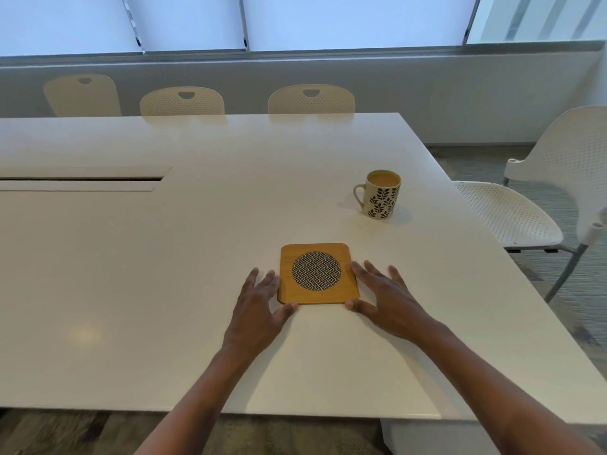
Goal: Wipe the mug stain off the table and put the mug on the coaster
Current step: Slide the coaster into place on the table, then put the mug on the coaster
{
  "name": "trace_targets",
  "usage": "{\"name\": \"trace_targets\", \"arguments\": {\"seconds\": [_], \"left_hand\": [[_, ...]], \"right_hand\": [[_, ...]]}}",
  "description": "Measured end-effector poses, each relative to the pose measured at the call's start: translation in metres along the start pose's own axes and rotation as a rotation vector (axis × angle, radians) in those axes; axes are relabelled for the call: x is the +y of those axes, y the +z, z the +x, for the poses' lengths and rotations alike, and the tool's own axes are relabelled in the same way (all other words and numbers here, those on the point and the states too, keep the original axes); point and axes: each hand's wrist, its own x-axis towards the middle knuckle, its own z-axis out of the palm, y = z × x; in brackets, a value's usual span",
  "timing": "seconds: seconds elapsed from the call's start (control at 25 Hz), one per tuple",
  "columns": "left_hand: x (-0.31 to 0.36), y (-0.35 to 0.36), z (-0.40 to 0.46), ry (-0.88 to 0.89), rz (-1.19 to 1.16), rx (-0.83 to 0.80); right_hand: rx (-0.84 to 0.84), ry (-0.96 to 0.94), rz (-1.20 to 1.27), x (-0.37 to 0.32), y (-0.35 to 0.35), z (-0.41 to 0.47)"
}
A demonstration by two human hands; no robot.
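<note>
A square wooden coaster [317, 273] with a round grey mesh centre lies flat on the white table [164, 274], near its front edge. My left hand [259, 302] rests on the table at the coaster's left side, fingers spread, thumb touching its near left corner. My right hand [381, 298] lies at the coaster's right side, fingers spread, thumb at the near right corner. A cream mug [381, 194] with a dark leaf pattern stands upright further back and to the right, full of light brown drink, handle facing left. I cannot make out a stain or a cloth.
A long recessed slot [82, 182] runs across the table at the left. Three cream chairs [311, 99] line the far side under the windows. A white perforated chair [512, 215] stands beside the table's right edge.
</note>
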Motion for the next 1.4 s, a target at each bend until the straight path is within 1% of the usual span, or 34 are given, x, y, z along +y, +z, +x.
{"name": "trace_targets", "arguments": {"seconds": [0.32,0.44,0.56,0.64,0.76,0.8,0.88,1.0,1.08,1.24,1.4], "left_hand": [[-0.001,-0.001,0.001,-0.005,-0.017,-0.004],[0.002,-0.007,0.007,-0.018,-0.015,-0.021],[0.013,-0.011,0.022,-0.041,-0.099,0.003],[0.027,-0.010,0.042,-0.020,-0.186,0.031],[0.055,-0.007,0.079,-0.122,-0.442,0.012],[0.063,-0.007,0.092,-0.147,-0.524,-0.003],[0.079,-0.005,0.117,-0.135,-0.590,-0.013],[0.102,0.002,0.157,-0.091,-0.573,0.007],[0.113,0.010,0.180,-0.092,-0.554,-0.003],[0.124,0.032,0.220,-0.107,-0.491,-0.052],[0.123,0.053,0.248,-0.111,-0.415,-0.067]], "right_hand": [[0.008,-0.012,0.020,0.003,0.002,0.000],[0.000,0.002,0.088,0.004,-0.002,0.000],[0.010,0.097,0.210,0.009,-0.008,0.005],[0.099,0.139,0.280,0.013,-0.016,0.010],[0.336,0.153,0.345,0.023,-0.037,0.026],[0.390,0.169,0.348,0.027,-0.046,0.034],[0.452,0.197,0.346,0.037,-0.062,0.052],[0.493,0.220,0.318,0.054,-0.080,0.083],[0.490,0.257,0.275,0.067,-0.088,0.104],[0.419,0.327,0.278,0.091,-0.092,0.139],[0.379,0.301,0.351,0.108,-0.089,0.160]]}}
